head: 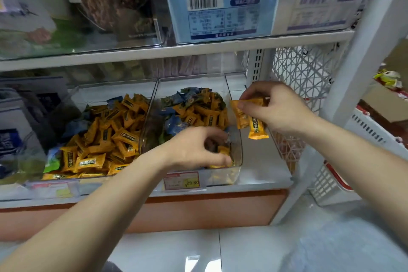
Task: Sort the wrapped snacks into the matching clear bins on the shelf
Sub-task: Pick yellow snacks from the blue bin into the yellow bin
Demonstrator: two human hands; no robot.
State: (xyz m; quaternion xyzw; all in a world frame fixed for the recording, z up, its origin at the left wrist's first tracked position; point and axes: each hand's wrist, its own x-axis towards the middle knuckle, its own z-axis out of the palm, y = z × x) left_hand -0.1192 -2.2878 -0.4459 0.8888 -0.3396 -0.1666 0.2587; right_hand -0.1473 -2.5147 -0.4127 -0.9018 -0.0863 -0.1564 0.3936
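Orange snacks [248, 115]: several are pinched in the right hand [278, 108] just right of the mixed bin [239, 157]; strays in its front right corner should be gathered singly by the curled left hand [194, 150], hold unclear.

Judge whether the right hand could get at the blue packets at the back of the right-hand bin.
Probably yes: the right hand hangs beside the open-topped right-hand bin, and the blue packets lie on top of the pile. But it grips orange packets, so picking more looks awkward.
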